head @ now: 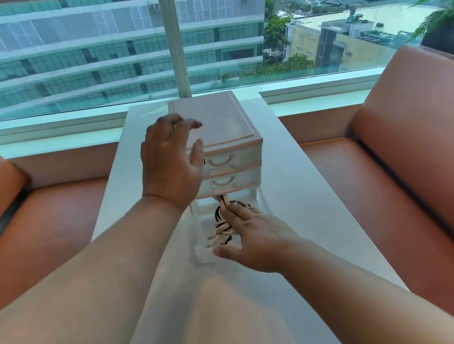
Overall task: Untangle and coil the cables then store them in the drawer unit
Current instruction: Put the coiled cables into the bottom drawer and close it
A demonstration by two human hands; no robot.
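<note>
Three drawers in the drawer unit (227,119): two closed, bottom drawer (204,255) pulled out, holding coiled cables (221,226). Right hand (259,243) rests on them, fingers (234,214) straight; left hand (172,162) hovers open by the unit's front-left edge.

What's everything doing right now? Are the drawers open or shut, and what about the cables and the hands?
drawer unit: upright on the white table.
top drawer: shut.
middle drawer: shut.
bottom drawer: pulled out, open.
cables: bundled, lying in the bottom drawer.
left hand: open and spread, by the unit's top.
right hand: open, straight fingers on the cables.
</note>
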